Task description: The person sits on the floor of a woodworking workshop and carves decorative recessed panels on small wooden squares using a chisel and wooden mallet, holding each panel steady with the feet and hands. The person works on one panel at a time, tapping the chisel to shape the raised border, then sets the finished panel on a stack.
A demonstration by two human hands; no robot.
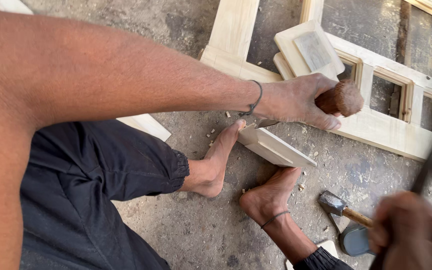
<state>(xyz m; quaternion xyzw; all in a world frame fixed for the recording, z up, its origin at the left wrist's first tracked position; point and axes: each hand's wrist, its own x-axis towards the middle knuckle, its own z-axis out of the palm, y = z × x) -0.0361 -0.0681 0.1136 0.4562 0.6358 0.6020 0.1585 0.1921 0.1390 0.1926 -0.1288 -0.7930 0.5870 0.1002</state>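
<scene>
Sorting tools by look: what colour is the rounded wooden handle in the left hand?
Reddish-brown rounded wooden handle, gripped by the left hand; head view.

The left arm extends from 9 o'clock toward 2 o'clock, wrist straight and banded by a thin cord. The left hand (298, 100) is palm down, fingers curled closed. The right hand (413, 230) sits at 4 o'clock, blurred, fingers closed in a fist.
</scene>
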